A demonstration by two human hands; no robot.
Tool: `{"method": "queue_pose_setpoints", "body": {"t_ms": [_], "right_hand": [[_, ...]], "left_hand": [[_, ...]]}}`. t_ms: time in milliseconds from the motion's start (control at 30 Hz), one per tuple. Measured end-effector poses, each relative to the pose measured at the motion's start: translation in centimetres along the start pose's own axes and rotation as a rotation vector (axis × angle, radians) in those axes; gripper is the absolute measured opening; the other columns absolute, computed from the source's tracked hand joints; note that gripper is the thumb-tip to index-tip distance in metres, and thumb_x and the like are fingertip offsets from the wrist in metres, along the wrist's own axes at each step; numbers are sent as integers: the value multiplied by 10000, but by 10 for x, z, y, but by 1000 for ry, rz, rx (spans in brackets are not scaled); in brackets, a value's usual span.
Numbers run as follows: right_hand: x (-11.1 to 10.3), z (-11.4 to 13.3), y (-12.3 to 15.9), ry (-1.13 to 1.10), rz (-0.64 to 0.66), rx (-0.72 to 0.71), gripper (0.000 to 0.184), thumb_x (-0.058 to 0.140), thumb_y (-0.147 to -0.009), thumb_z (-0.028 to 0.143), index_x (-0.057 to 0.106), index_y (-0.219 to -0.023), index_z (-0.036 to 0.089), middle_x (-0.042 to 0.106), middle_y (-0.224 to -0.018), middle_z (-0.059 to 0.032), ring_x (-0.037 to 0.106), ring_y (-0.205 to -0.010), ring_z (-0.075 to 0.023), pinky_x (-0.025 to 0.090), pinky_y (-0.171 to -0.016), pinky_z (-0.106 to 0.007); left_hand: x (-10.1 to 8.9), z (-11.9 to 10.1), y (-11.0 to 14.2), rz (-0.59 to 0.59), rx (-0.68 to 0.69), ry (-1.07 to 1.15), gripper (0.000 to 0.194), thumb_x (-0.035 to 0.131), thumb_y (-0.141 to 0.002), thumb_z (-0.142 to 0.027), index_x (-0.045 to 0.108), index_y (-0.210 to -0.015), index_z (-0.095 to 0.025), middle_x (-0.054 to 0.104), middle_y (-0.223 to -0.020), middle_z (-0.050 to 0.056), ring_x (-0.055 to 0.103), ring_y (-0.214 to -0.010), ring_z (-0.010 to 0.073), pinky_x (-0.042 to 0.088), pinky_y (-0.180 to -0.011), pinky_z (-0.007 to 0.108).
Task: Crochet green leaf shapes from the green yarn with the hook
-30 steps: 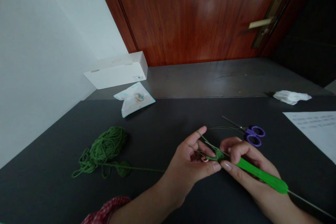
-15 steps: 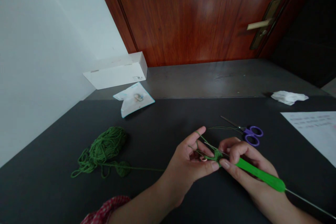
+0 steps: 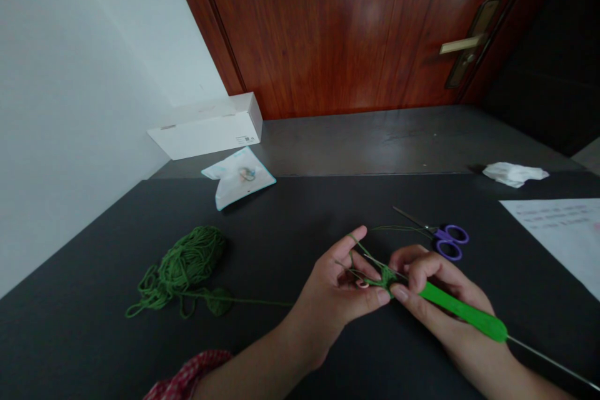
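My left hand (image 3: 337,290) pinches a small green crochet piece (image 3: 387,276) between thumb and fingers, with green yarn looped over its raised index finger. My right hand (image 3: 435,294) is closed around a crochet hook (image 3: 462,310) with a bright green handle. The hook's thin metal shaft points left into the crochet piece, and my right thumb and fingertips meet at the work. From my left hand a strand of yarn runs left to a loose green yarn skein (image 3: 190,262). Part of the stitches is hidden behind my fingers.
Purple-handled scissors (image 3: 450,239) lie just beyond my right hand. A clear-and-white plastic pouch (image 3: 244,178) and a long white box (image 3: 210,131) are at the back left. Crumpled white tissue (image 3: 513,174) and a printed sheet (image 3: 562,231) lie at the right of the black table (image 3: 309,206).
Almost nothing differs. Both hands keep their hold on the crochet piece and hook, and the whole view has shifted very slightly.
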State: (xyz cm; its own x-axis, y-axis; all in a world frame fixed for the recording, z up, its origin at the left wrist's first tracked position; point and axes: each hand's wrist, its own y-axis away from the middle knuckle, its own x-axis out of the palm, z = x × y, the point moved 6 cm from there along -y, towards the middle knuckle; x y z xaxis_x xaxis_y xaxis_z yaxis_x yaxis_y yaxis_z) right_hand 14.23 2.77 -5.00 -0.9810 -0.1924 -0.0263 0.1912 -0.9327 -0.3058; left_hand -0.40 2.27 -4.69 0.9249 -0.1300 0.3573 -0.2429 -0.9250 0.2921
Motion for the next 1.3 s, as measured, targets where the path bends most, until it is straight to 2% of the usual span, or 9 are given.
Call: {"method": "queue_pose_setpoints", "body": {"t_ms": [267, 467, 633, 1300], "right_hand": [[1, -5, 1, -73, 37, -20, 180, 644, -857, 138, 546, -783, 270, 608, -899, 14, 584, -857, -148, 476, -724, -218], [1, -11, 7, -277, 52, 68, 28, 603, -888, 291, 585, -869, 282, 590, -950, -8, 533, -912, -184, 446, -769, -255], [2, -13, 7, -377, 26, 123, 22, 604, -881, 305, 616, -875, 289, 603, -937, 0, 535, -919, -184, 436, -786, -257], [5, -10, 2, -433, 18, 127, 37, 611, -881, 296, 647, -874, 288, 617, -899, 9, 545, -882, -166, 430, -780, -251]], "left_hand": [[-2, 3, -2, -3, 0, -21, 865, 829, -621, -142, 452, -1399, -155, 581, -794, -44, 534, -752, 106, 410, -773, 298], [0, 3, -1, 15, -10, 5, 858, 819, -637, -127, 443, -1407, -171, 578, -790, -52, 548, -769, 100, 411, -812, 299], [-1, 1, -1, 14, -13, -11, 859, 806, -637, -116, 436, -1411, -161, 576, -791, -51, 550, -782, 108, 415, -818, 303], [0, 3, -3, -11, -17, -10, 873, 808, -621, -129, 435, -1411, -144, 578, -769, -47, 543, -763, 117, 408, -796, 302]]}}
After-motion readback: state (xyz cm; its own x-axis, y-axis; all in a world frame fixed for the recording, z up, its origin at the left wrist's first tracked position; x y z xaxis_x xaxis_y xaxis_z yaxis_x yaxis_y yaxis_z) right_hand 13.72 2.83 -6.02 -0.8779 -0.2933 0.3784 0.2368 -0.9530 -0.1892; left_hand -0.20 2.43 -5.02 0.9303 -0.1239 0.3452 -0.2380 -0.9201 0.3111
